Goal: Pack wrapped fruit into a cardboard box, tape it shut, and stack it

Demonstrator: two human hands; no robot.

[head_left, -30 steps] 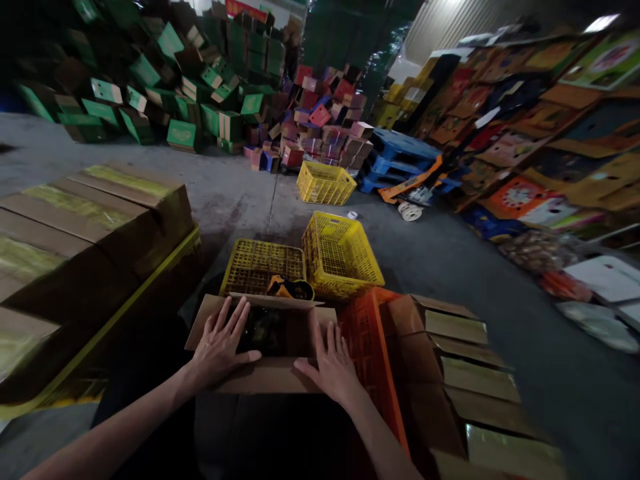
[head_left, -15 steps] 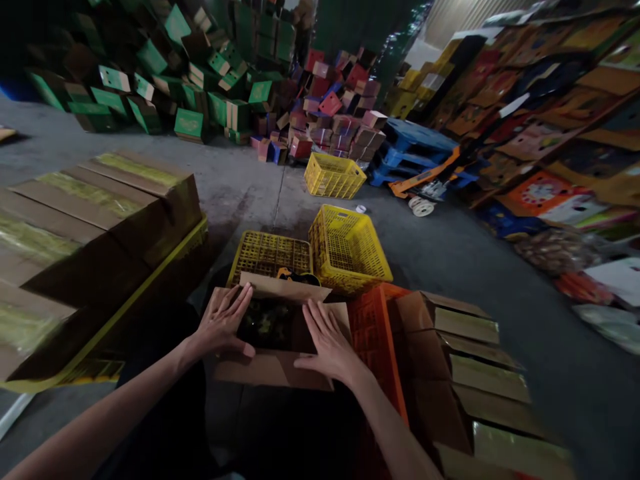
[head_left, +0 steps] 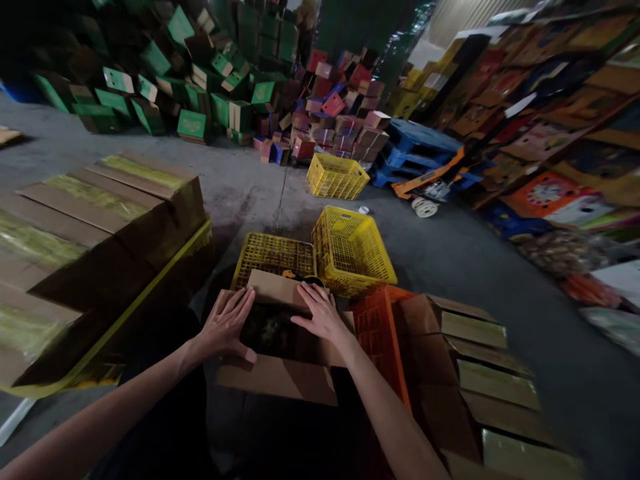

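Observation:
In front of me is a cardboard box [head_left: 280, 379] with its top flaps apart. Its dark contents [head_left: 270, 330] are too dim to make out. My left hand [head_left: 227, 325] lies over the box's left side, fingers spread, thumb towards the near flap. My right hand [head_left: 321, 313] reaches across the right side, its fingertips at the raised far flap [head_left: 275, 287]; its fingers are stretched out. Just behind that flap, an orange and black thing [head_left: 290, 274], perhaps a tape dispenser, is partly hidden on an upturned yellow crate [head_left: 275, 252].
An open yellow crate [head_left: 353, 250] stands beyond the box, and another [head_left: 337, 176] farther off. Taped cartons [head_left: 100, 207] are stacked at left, more [head_left: 480, 360] at right beside an orange crate [head_left: 377, 333]. Blue pallets [head_left: 420, 143] and a pallet jack [head_left: 433, 179] stand behind.
My right hand has moved forward from the near right side to the far flap, which now stands more upright. My left hand stays at the left side. The view has shifted slightly.

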